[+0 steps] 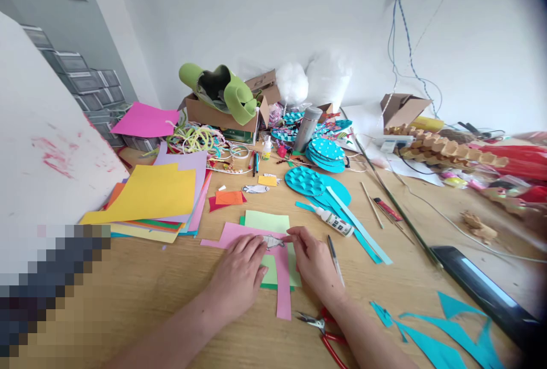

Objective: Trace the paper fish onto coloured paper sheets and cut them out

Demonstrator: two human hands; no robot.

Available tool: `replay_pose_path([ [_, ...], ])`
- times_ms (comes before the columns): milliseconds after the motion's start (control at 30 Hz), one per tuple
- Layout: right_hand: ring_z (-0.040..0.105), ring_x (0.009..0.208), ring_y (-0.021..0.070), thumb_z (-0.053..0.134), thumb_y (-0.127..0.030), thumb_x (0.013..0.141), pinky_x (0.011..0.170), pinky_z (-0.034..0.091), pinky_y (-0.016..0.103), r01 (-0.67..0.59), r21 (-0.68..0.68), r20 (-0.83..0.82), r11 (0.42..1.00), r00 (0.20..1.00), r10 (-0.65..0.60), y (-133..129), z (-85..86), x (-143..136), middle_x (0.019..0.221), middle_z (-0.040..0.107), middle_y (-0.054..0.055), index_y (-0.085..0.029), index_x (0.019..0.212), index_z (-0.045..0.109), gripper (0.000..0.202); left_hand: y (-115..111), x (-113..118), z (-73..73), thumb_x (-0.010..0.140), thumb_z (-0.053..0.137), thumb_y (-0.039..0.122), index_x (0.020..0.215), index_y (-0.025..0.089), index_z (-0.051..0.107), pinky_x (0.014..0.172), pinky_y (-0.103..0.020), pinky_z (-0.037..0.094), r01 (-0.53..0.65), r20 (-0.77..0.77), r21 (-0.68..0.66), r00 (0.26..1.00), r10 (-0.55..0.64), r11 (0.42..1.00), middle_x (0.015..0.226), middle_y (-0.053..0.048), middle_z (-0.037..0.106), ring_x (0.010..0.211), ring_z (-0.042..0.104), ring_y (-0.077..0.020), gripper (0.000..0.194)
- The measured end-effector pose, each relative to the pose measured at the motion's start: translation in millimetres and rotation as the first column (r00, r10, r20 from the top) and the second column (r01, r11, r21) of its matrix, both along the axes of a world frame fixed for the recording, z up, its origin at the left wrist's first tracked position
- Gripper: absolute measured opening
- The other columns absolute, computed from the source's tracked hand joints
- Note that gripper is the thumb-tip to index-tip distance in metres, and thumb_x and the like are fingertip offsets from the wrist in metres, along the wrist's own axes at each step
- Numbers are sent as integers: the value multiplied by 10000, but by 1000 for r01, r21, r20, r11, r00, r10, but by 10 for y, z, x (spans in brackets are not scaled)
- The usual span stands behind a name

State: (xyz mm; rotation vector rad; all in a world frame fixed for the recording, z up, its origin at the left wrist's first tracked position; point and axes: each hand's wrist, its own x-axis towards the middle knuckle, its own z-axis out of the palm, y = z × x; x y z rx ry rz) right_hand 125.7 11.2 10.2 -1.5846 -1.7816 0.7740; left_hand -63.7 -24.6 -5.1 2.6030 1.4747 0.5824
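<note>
- Clock reference: small white paper fish cutout (272, 241) with dark drawn outlines, flat on a pink paper piece (284, 283) with straight, angular edges.
- Left hand (241, 269): fingers extended over the cutout's 9 o'clock end, thumb apart.
- Right hand (314, 258): index finger and thumb at the 3 o'clock end; degree of closure and any pinch, indeterminable.
- Edges: light green paper (267, 220) under the pink piece; red-handled metal cutting tool (314, 321) at 5 o'clock, near the right forearm; slim pen (336, 258) between 3 and 4 o'clock; white plastic glue bottle (337, 222) between 2 and 3.
- Surface: wood-grained tabletop (179, 283), grain in view at 8 o'clock; pale, smooth wall (256, 16) beyond 12.
- Materials: layered coloured paper stack (162, 192) at 10 o'clock; bumpy turquoise oval (305, 180) at 1; curved and pointed turquoise scraps (431, 340) at 4.
</note>
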Motion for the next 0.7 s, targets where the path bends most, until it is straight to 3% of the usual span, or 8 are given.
replay_pose_path([
  [167,642,557,184,339,-330,902,548,460,285,1,3,3,1000,1000,-1,5,-16,9,924,736,78,-213,969,541,243,2,2,0,908,475,257,1293,177,480,1056,-447,360,-5,-2,-8,1000,5,1000,1320,-77,524,1241,425,-245,393],
  [367,561,457,152,338,-363,910,502,424,269,95,24,-50,995,994,-94,-6,-14,28,868,739,94,-196,973,547,275,2,-5,-9,913,461,256,1305,188,468,1052,-458,363,6,1,-13,1000,-6,1000,1315,-81,525,1238,430,-251,398],
  [700,621,532,182,336,-330,884,523,445,276,29,-24,-24,999,999,-30,-4,1,13,880,742,83,-213,945,537,241,1,-5,-10,919,461,268,1291,174,485,1057,-453,364,-5,0,-13,1000,5,1000,1319,-82,523,1244,422,-247,385],
])
